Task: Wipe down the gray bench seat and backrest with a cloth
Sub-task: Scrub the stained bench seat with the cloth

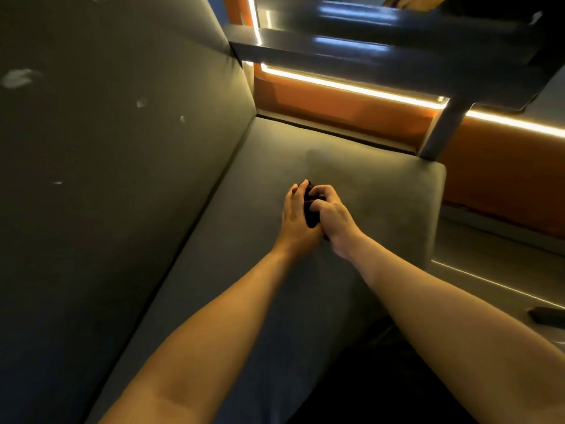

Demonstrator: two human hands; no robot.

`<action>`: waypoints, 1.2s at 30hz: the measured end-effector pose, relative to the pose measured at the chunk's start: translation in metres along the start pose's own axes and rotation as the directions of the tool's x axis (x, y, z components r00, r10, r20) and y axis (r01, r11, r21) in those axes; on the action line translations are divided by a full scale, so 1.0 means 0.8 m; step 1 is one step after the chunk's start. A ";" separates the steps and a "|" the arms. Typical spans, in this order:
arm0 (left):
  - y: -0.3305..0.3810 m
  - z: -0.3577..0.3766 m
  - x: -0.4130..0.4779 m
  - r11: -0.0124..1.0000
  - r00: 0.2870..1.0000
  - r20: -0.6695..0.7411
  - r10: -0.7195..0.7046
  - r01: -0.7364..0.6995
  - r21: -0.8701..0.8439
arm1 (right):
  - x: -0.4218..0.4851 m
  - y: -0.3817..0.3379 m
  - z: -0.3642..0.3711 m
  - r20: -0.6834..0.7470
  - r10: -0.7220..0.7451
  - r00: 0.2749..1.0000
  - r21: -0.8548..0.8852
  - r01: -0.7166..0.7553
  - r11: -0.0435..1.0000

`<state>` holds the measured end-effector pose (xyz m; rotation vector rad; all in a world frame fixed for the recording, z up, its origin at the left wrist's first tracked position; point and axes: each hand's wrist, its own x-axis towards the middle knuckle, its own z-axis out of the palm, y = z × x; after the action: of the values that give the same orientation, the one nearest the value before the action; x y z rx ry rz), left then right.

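The gray bench seat (367, 191) runs from the bottom centre up to its far end, and the gray backrest (116, 142) rises on the left with pale scuffed spots. Both my hands meet over the far part of the seat. A small dark cloth (310, 214) is bunched between them, mostly hidden. My left hand (295, 220) cups it from the left with fingers fairly straight against it. My right hand (331, 217) curls its fingers round the cloth from the right.
An orange wall panel (336, 108) with a lit strip (351, 85) closes the seat's far end. A dark metal table top (412, 47) on a leg (443, 130) overhangs at upper right. A dark flat object (547, 316) lies on the floor at right.
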<state>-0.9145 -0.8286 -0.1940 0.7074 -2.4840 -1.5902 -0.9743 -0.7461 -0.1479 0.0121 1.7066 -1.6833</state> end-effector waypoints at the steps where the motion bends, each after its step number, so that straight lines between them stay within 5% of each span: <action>1: -0.001 -0.007 -0.006 0.999 1.000 -0.024 -0.002 0.001 -0.035 | -0.005 0.001 0.006 0.016 0.022 1.000 -0.001 -0.022 1.000; 4: 0.002 -0.037 -0.013 0.999 0.987 -0.162 0.013 -0.019 -0.040 | -0.006 0.006 0.027 0.079 0.014 0.997 -0.049 -0.010 0.999; 6: -0.006 -0.060 -0.010 0.999 0.953 -0.299 0.051 -0.044 0.029 | 0.003 0.014 0.034 0.081 -0.133 0.988 -0.251 0.149 0.956; 10: -0.034 -0.092 0.004 0.959 0.869 -0.488 -0.085 0.204 0.197 | 0.028 0.016 0.003 0.003 -0.330 0.944 -0.709 0.235 0.665; 12: -0.043 -0.078 0.008 0.927 0.879 -0.455 -0.142 0.279 0.251 | 0.039 0.014 -0.014 0.020 -0.326 0.945 -0.785 0.217 0.580; 20: -0.024 -0.020 0.077 0.939 0.908 -0.419 0.005 0.140 0.315 | 0.094 -0.002 -0.063 -0.009 -0.303 0.953 -0.912 0.117 0.392; 33: 0.061 0.072 0.231 0.912 0.957 -0.073 0.281 -0.243 0.330 | 0.115 -0.022 -0.102 -0.100 -0.370 0.924 -0.882 0.090 0.463; 36: 0.035 0.046 0.212 0.818 0.926 -0.092 0.366 -0.273 0.506 | 0.114 -0.025 -0.103 -0.098 -0.390 0.916 -0.894 0.091 0.439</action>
<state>-1.0864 -0.8626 -0.2123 0.4158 -2.6924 -0.7487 -1.0903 -0.7202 -0.1855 -0.5306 2.7590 -0.7617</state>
